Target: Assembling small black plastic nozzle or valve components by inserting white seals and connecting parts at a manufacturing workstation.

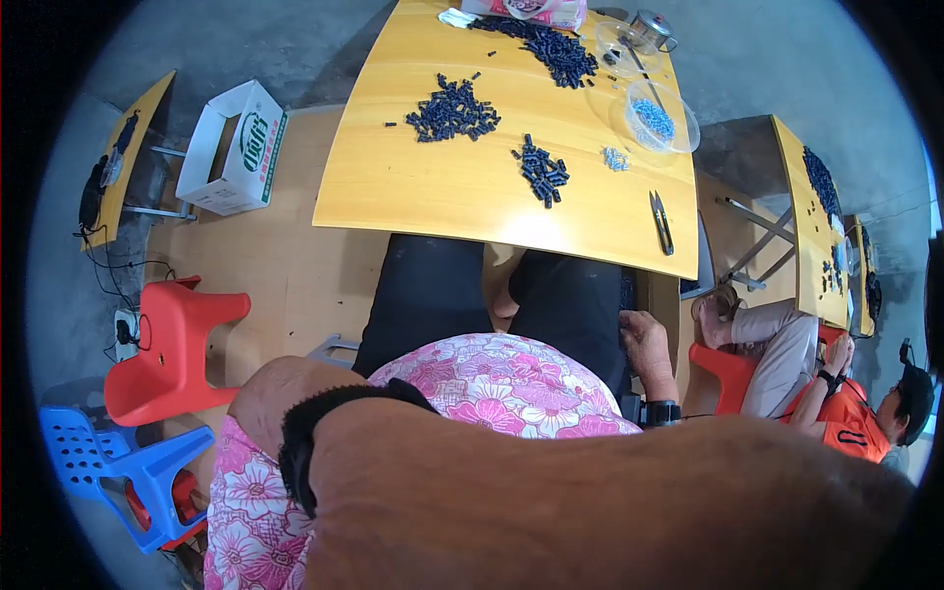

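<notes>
A bare forearm with a black wristband (pixel 300 447) crosses the bottom of the view, very close to the camera. My left hand (pixel 270 393) shows only as a rounded lump past the band, over my flowered shirt; its fingers are hidden. My right hand (pixel 644 344), with a black band at the wrist, rests against my black trousers at the right thigh and holds nothing. Ahead is a yellow table (pixel 442 192) with piles of small dark parts (pixel 452 110), more dark parts (pixel 542 175), a clear bowl of pale blue pieces (pixel 653 118) and black snips (pixel 662 221).
A white cardboard box (pixel 236 147) stands on the floor at the left, with a red stool (pixel 167 344) and a blue stool (pixel 128 462) nearer me. At the right a seated person in orange (pixel 846 418) works beside another yellow table (pixel 811 211). A small metal pot (pixel 649 28) sits at the far table edge.
</notes>
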### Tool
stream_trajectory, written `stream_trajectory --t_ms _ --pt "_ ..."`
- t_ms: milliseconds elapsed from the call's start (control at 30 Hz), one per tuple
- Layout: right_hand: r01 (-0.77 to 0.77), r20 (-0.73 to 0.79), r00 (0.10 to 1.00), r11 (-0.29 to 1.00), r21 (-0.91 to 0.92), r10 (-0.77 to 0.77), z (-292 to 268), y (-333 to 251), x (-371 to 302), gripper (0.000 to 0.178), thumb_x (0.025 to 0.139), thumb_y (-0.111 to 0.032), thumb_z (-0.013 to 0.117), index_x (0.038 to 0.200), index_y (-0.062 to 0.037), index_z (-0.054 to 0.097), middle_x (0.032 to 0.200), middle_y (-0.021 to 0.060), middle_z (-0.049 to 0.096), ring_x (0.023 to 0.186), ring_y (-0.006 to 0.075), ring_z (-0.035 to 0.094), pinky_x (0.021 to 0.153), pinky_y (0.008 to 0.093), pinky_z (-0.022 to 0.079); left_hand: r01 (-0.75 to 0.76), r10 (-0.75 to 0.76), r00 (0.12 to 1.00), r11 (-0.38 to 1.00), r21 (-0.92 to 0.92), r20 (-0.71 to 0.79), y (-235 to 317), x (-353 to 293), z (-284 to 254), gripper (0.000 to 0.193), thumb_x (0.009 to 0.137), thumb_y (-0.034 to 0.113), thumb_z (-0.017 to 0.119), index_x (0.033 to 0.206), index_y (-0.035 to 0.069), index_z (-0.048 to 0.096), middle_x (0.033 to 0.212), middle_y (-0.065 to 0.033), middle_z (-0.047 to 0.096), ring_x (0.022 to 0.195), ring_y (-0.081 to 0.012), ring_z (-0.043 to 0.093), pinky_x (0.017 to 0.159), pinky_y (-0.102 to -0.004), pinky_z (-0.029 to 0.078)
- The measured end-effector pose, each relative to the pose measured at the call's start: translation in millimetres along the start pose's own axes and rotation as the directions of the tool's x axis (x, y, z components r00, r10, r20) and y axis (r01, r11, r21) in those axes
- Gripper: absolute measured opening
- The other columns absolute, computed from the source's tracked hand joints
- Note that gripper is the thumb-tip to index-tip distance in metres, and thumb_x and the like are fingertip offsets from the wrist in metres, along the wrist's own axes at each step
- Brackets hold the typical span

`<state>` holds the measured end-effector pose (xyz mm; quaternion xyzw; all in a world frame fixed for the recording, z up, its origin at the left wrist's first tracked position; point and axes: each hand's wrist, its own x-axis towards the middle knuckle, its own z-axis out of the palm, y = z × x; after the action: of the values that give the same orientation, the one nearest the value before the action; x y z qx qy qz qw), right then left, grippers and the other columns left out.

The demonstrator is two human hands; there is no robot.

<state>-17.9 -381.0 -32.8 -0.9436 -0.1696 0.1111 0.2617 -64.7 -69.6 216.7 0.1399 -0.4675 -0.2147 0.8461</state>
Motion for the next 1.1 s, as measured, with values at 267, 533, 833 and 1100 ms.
stream_trajectory --t_ms 267,533,833,1100 --pt "-0.019 -0.022 1.0 0.998 0.057 0.02 1 -1 1 0.027 0.075 0.006 0.062 0.101 -0.0004 0.067 0.096 0.0167 0.066 0.09 0.0332 0.066 0.08 0.0361 0.053 -0.12 0.121 0.99 0.993 0.018 -0.07 -6 -1 5 0.019 0.096 0.019 0.06 0.102 0.002 0.067 0.089 -0.0081 0.067 0.082 -0.0151 0.061 0.064 -0.029 0.049" --pt "0.068 -0.035 0.997 0.996 0.061 -0.066 -8 -15 4 0.026 0.076 0.005 0.063 0.101 -0.0006 0.067 0.095 0.0172 0.065 0.09 0.0345 0.065 0.08 0.0381 0.052 -0.236 0.248 0.959 0.967 0.096 -0.138 -15 1 6 0.021 0.096 0.019 0.061 0.105 0.002 0.068 0.091 -0.0076 0.067 0.085 -0.0154 0.062 0.065 -0.029 0.049" --pt "0.22 -0.21 0.958 0.971 0.097 -0.196 -63 -93 22 0.008 0.079 0.004 0.065 0.086 0.0004 0.067 0.08 0.0132 0.065 0.071 0.0239 0.064 0.066 0.0311 0.05 0.288 -0.034 0.868 0.846 0.448 -0.495 15 -45 -60 0.022 0.091 0.025 0.065 0.102 0.008 0.073 0.088 -0.0036 0.067 0.078 -0.0138 0.058 0.069 -0.0254 0.046" --pt "0.365 -0.087 0.931 0.899 0.243 -0.355 -53 -175 108 0.008 0.078 0.001 0.068 0.086 -0.0006 0.067 0.078 0.0101 0.061 0.066 0.0207 0.059 0.06 0.029 0.047 0.736 0.349 0.666 -0.167 0.656 -0.659 23 -147 -128 0.009 0.083 0.009 0.064 0.087 0.006 0.072 0.08 -0.0092 0.065 0.077 -0.0254 0.064 0.07 -0.0333 0.051"
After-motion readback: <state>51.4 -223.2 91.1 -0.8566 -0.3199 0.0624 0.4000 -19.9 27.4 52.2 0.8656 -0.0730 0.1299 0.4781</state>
